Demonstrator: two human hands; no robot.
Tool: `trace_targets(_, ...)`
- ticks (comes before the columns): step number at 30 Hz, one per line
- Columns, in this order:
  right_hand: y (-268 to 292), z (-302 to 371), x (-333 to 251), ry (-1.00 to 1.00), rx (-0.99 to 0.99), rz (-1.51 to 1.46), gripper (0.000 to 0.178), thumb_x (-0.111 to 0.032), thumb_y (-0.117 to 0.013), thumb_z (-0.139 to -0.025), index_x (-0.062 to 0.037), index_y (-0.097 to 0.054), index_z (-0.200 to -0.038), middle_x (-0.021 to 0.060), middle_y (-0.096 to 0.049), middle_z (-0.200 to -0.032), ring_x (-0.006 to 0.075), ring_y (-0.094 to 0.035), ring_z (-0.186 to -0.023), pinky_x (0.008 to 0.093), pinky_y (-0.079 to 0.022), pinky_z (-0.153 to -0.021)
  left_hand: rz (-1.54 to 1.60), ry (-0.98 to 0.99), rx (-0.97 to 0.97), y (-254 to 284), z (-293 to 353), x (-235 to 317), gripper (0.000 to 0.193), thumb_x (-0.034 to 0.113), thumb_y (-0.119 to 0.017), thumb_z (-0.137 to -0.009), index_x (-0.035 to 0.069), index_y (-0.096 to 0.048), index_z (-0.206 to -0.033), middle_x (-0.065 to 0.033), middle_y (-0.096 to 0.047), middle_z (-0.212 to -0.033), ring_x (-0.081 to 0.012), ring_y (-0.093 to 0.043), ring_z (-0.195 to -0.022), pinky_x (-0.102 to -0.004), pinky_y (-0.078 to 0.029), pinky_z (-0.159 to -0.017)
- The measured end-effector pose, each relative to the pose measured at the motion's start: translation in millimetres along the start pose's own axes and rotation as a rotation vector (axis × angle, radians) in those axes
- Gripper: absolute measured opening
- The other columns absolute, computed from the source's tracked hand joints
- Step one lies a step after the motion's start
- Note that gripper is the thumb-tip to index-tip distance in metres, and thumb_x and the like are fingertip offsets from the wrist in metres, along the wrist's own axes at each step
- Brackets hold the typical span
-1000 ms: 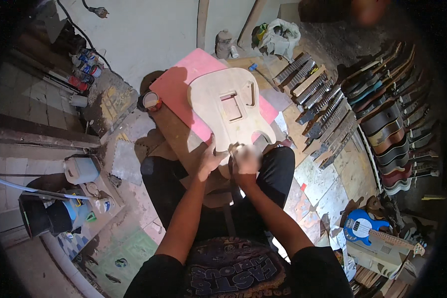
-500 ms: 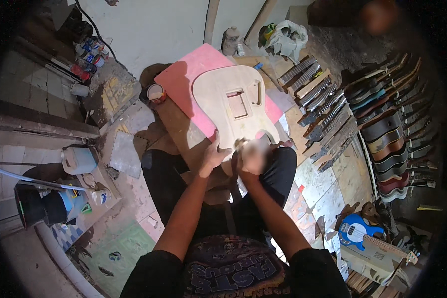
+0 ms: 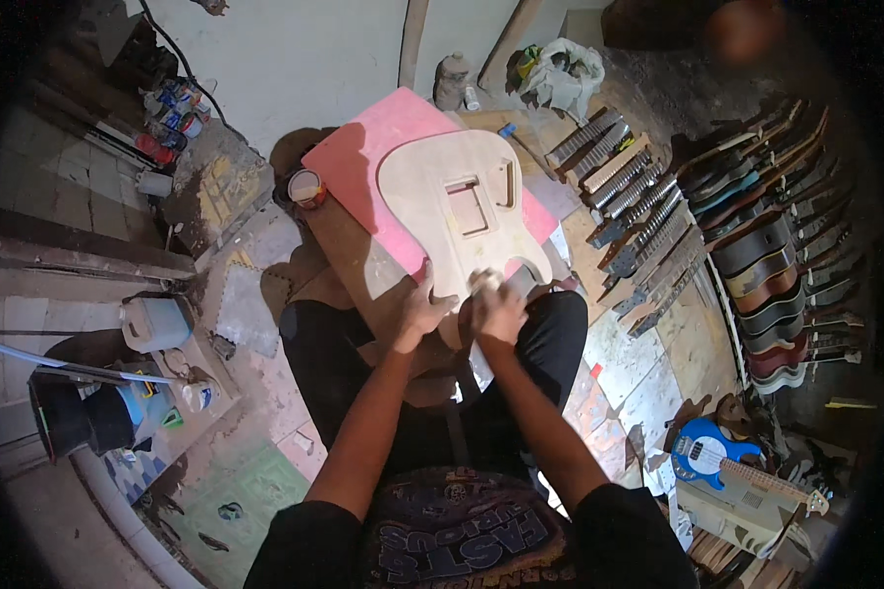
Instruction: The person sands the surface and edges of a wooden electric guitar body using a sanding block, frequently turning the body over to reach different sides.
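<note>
A bare, pale wooden electric guitar body, with routed cavities, lies on a pink board across my lap, its horns toward me. My left hand grips the horn on the left, thumb on top and the other fingers mostly hidden at the edge. At the near end, between the horns, my right hand is closed on a small tan piece, pressed to the wood. Motion blur and the fingers keep that piece's kind from showing.
The pink board rests on a brown wooden surface. An open can stands to its left. Several guitar necks lie at right, beside a rack of guitar bodies. A blue bass guitar lies lower right; a jug stands left.
My right hand, strongly blurred before, shows more clearly and has shifted slightly at the near end of the guitar body. The left hand keeps its grip.
</note>
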State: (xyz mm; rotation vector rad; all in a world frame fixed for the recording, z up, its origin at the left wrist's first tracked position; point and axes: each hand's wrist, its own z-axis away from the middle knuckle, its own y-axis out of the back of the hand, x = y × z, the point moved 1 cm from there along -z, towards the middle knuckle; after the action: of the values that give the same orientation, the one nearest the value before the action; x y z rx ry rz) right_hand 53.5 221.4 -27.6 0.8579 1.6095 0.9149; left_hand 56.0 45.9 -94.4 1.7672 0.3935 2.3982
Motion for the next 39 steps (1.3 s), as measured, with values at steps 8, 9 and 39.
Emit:
trace_targets(8,5,-4,1,-0.011,-0.100,-0.020,0.043,-0.019,-0.070,-0.088,-0.0237,-0.068,-0.130,0.0170,-0.058,-0.132,0.0415,-0.054,-0.123,0.0565,-0.045,-0.099,-0.023,-0.038,-0.039,2,6,8,0.107,0.028,-0.081,-0.087,-0.006,-0.013,-0.162,-0.0270,-0.045,-0.156,-0.0249,-0.054,-0.132,-0.0349,-0.043,-0.111)
trace_targets(9,2,5,-5,0.042,-0.051,-0.026,0.044,-0.019,-0.070,-0.087,-0.0236,-0.067,-0.131,0.0178,-0.059,-0.131,0.0412,-0.055,-0.122,0.0567,-0.045,-0.099,-0.038,-0.077,-0.023,7,4,4,0.107,0.028,-0.081,-0.088,-0.006,-0.013,-0.162,-0.0267,-0.044,-0.157,-0.0252,-0.054,-0.133,-0.0349,-0.043,-0.111)
trace_targets(39,48,-26,40,0.018,0.114,-0.359,0.047,-0.012,-0.074,-0.090,-0.0022,-0.060,-0.134,0.0206,-0.059,-0.125,0.0385,-0.057,-0.117,0.0437,-0.046,-0.102,-0.258,0.310,0.337,-34,9,74,0.098,0.046,-0.084,-0.071,0.009,-0.043,-0.151,-0.0306,-0.053,-0.142,-0.0506,-0.046,-0.137,-0.0531,-0.043,-0.111)
